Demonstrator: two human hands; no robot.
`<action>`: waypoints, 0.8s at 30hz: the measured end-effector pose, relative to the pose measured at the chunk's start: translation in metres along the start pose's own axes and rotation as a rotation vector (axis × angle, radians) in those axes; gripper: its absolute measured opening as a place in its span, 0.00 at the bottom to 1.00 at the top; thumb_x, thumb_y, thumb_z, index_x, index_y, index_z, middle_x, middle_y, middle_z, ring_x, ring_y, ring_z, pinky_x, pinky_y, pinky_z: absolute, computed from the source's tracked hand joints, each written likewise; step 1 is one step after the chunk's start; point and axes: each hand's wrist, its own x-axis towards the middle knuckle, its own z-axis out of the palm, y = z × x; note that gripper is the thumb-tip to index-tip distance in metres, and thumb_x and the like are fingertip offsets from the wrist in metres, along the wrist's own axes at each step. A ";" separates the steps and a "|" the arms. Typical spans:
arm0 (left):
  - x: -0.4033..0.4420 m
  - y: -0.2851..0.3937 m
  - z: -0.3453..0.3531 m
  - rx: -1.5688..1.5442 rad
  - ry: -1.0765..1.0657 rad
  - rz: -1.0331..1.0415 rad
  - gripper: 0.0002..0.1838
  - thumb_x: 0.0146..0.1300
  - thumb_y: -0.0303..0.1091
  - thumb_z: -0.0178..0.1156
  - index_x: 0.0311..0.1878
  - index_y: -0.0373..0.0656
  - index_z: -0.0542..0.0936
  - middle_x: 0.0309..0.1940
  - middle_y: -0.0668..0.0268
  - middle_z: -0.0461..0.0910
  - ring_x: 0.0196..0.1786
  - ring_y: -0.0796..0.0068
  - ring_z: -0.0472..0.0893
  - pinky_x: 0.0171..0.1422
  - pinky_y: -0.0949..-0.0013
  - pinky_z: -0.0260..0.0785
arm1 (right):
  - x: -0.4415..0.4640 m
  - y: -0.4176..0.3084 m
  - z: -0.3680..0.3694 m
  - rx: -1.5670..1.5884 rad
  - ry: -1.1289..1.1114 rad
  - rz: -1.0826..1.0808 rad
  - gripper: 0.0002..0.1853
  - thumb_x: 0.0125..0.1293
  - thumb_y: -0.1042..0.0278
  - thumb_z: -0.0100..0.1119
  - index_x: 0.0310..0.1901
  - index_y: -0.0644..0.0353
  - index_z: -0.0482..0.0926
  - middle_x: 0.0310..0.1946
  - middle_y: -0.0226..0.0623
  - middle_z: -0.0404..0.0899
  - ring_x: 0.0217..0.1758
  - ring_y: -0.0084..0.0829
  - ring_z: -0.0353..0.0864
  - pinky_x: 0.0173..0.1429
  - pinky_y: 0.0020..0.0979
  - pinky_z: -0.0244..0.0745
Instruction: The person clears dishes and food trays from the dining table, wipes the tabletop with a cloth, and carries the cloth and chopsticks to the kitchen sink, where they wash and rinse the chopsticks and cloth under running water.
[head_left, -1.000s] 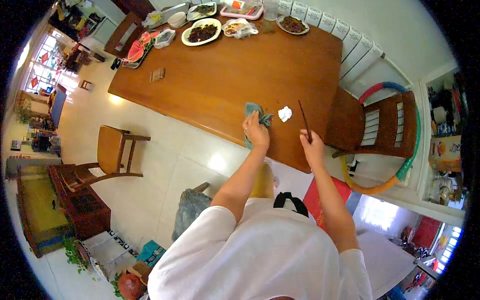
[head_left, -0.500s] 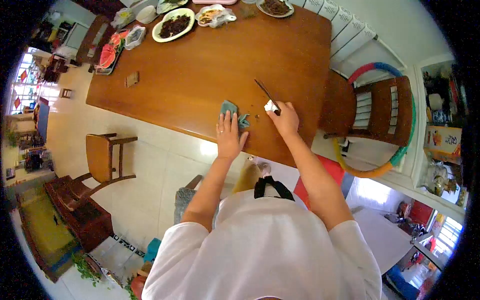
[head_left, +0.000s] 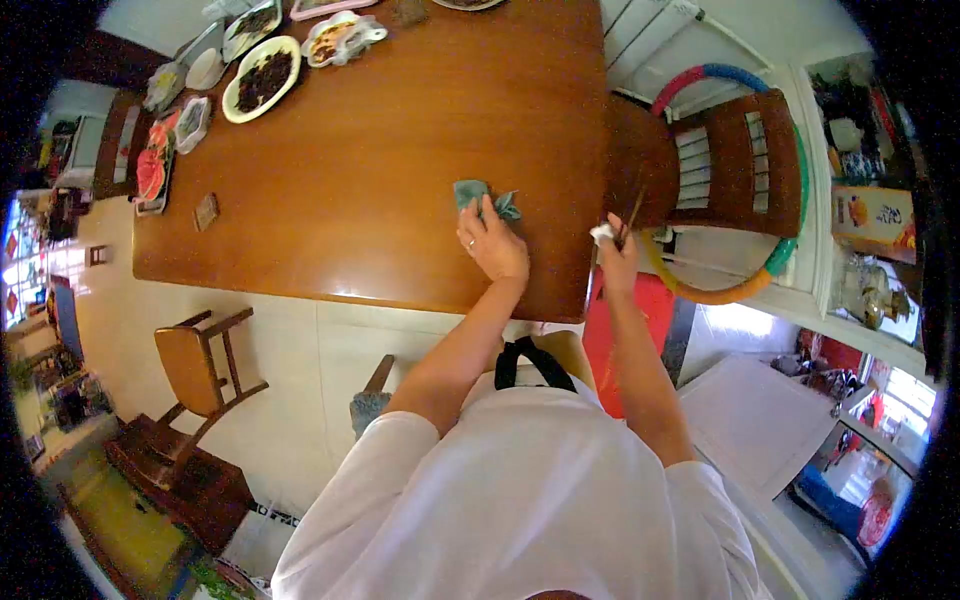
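Observation:
My left hand (head_left: 492, 243) is on the wooden table near its front edge, fingers bent over a green cloth (head_left: 470, 190) and pressing it to the top. Part of the cloth bunches out to the right of the fingers. My right hand (head_left: 619, 262) is just off the table's right edge, closed around dark, thin chopsticks (head_left: 637, 206) that point up and away. A crumpled white tissue (head_left: 602, 233) is pinched in the same hand, at the thumb side.
Along the far left of the table (head_left: 380, 180) stand a dish of dark food (head_left: 263, 80), a scalloped dish (head_left: 340, 38) and a tray of red slices (head_left: 152, 172). A small brown block (head_left: 206, 212) lies near the left edge. A chair with a hoop (head_left: 785, 260) stands right.
My right hand has moved right, off the table edge, with the chopsticks and tissue. My left hand has slid right with the cloth, its fingers now more bent. The dark crumbs no longer show.

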 end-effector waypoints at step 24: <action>0.046 0.009 0.026 -0.373 -0.352 0.607 0.19 0.39 0.14 0.49 0.32 0.44 0.81 0.36 0.60 0.79 0.46 0.58 0.73 0.54 0.60 0.64 | -0.004 0.084 -0.023 0.879 -0.030 0.854 0.09 0.56 0.71 0.45 0.37 0.61 0.74 0.32 0.37 0.76 0.34 0.34 0.75 0.37 0.33 0.73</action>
